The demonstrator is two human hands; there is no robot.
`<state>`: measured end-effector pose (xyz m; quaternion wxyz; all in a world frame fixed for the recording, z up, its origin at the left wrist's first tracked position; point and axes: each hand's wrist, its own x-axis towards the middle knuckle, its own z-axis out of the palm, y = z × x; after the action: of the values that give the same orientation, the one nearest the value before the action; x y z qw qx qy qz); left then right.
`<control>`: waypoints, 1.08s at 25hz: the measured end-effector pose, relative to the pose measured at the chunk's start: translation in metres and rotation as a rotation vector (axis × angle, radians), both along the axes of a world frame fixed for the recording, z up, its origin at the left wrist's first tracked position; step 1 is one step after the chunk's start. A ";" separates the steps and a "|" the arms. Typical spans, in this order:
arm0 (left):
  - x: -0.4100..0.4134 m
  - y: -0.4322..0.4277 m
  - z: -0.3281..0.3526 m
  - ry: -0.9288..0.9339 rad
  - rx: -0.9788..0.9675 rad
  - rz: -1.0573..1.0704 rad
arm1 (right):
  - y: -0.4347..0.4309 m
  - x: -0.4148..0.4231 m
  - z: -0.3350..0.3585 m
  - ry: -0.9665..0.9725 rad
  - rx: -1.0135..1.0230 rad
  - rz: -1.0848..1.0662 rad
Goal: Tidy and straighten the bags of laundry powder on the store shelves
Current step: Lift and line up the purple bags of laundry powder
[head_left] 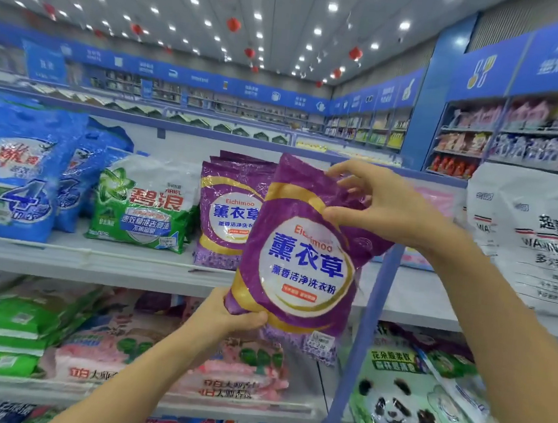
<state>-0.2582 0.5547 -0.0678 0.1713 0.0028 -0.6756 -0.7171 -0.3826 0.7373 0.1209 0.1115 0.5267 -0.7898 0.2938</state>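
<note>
step: purple bag [304, 248] lifted off the shelf [93, 257], tilted, in front of the purple stack [228, 206] | left hand [225, 312] fingers clamp bottom corner | right hand [381, 205] fingers pinch top edge | next, judged: stand it upright, facing out, against the stack

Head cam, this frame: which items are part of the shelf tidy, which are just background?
In play:
- purple bag, held tilted in front of the shelf
- left hand, gripping its bottom corner
- right hand, gripping its top
- purple stack behind it

Background:
- green bag
- panda bag
- red lanterns
</note>
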 end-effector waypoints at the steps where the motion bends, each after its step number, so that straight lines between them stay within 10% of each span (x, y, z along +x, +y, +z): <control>1: 0.001 -0.003 0.004 0.006 0.019 -0.002 | 0.011 -0.004 -0.001 -0.037 0.032 -0.031; 17: -0.006 -0.051 0.018 0.042 0.154 0.062 | -0.045 -0.042 -0.014 -0.593 -0.504 -0.049; 22: -0.023 -0.084 0.048 0.161 0.247 0.143 | -0.084 -0.020 -0.069 -0.812 -0.092 -0.022; 27: -0.045 -0.119 0.054 0.000 -0.053 0.319 | -0.120 -0.027 -0.098 -0.732 -0.153 -0.050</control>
<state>-0.3028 0.4360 -0.0137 0.2831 0.1056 -0.6854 -0.6626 -0.4092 0.6172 0.0229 -0.1320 0.3576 -0.7659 0.5178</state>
